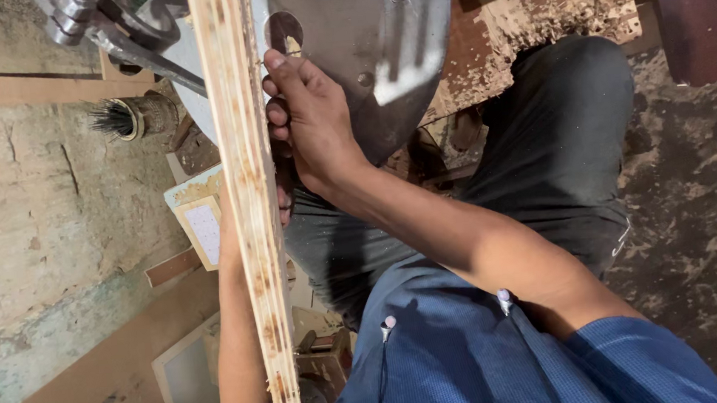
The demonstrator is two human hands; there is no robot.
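Head view: right hand (311, 120) clasps the long pale plywood strip (247, 193) edge-on beside the grey metal machine disc (372, 47); left hand, behind the strip, grip unreadable. Strip looks rough-edged, work apparently midway; wood shavings (548, 16) lie beyond the disc.

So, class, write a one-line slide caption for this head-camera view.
Right hand grips a long plywood strip edge-on beside a grey metal machine guard, sawdust covering the workshop floor.

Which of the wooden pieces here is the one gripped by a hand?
The long pale plywood strip, held on edge by the right hand; the brown boards lie untouched below.
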